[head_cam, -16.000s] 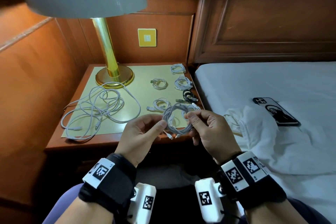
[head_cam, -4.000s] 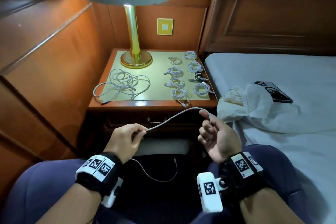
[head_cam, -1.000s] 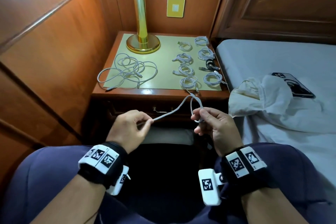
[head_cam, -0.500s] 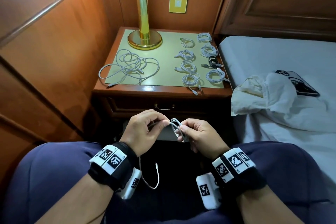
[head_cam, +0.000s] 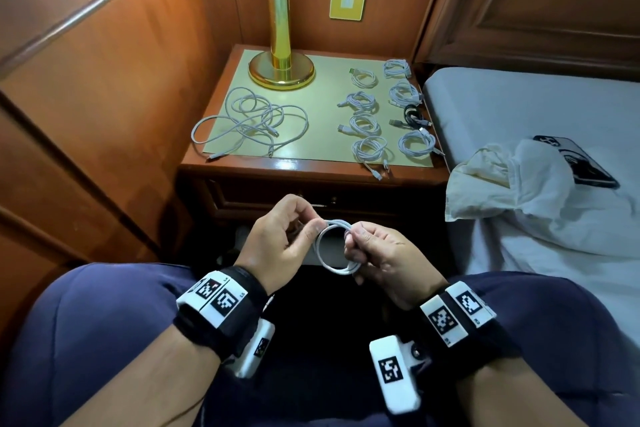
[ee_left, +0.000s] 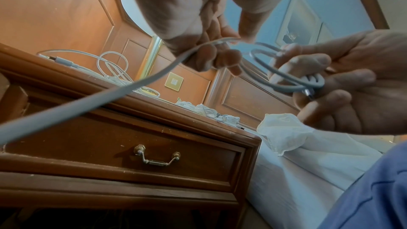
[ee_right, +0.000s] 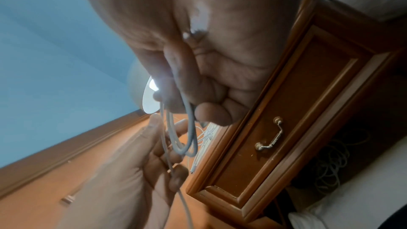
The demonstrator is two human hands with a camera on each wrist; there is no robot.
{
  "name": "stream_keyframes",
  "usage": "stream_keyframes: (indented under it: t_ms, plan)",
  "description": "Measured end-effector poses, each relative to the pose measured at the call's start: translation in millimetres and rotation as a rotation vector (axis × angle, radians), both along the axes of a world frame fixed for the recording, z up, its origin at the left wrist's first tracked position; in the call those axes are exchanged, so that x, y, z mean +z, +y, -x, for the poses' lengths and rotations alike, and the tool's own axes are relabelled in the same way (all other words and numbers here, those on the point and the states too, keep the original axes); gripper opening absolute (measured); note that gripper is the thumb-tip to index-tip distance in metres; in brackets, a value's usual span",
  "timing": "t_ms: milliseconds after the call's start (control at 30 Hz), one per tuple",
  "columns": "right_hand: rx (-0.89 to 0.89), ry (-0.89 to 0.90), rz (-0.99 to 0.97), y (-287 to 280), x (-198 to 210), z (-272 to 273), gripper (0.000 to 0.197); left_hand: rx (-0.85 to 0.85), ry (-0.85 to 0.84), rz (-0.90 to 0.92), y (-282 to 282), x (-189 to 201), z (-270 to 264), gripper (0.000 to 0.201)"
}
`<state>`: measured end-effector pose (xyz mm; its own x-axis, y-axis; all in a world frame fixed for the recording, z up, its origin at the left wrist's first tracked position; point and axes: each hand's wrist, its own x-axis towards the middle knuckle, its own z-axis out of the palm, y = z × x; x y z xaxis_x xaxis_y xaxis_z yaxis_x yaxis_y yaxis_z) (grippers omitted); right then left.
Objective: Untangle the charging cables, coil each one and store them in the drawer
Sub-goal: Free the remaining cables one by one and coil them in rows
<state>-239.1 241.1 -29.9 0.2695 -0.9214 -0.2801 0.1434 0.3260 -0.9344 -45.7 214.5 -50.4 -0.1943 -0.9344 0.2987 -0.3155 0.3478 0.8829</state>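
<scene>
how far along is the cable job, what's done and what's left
Done: eight small coiled cables lie in two rows on the wooden nightstand. In hand: the left hand feeds a white cable into loops pinched by the right hand. Left: the loose white tangle beside the brass lamp, and storing everything; the drawer is closed.

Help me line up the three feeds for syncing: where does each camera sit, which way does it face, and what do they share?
Head: on the person's head, facing forward and down at the nightstand; both hands, wrists and knees show.
Left wrist: under the left hand, looking up at the drawer; right hand opposite.
Right wrist: under the right hand, rolled sideways.
Shared: the white cable both hands hold, and the drawer.
</scene>
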Motion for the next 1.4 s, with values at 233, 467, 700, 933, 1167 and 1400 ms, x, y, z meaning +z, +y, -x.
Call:
stream_keyframes:
  t_ms: [233,467,700,933,1167,1400]
  plan:
    - [-0.041,-0.052,-0.054,0.2,0.5,-1.1,0.029,-0.032,-0.055,0.006,5.0,-2.2,4.8,0.027]
    - [-0.034,0.164,-0.014,-2.0,-9.2,-4.5,0.031,-0.003,-0.114,0.035,2.5,-4.1,1.1,0.021]
    - [0.012,0.206,0.011,-1.5,-11.4,-4.7,0.032,-0.018,-0.144,0.049,3.1,-2.5,0.1,0.016]
    - [-0.047,0.197,0.057,-3.4,-13.4,-4.3,0.035,0.009,-0.214,0.191,1.0,-1.7,2.9,0.015]
    - [0.024,0.060,-0.008,-4.0,-11.6,-1.2,0.034,0.152,-0.148,0.196,-3.4,-2.9,-2.6,0.012]
    - [0.054,0.012,0.027,-1.7,-11.4,-1.4,0.032,0.107,0.090,-0.299,-1.8,-7.6,2.6,0.015]
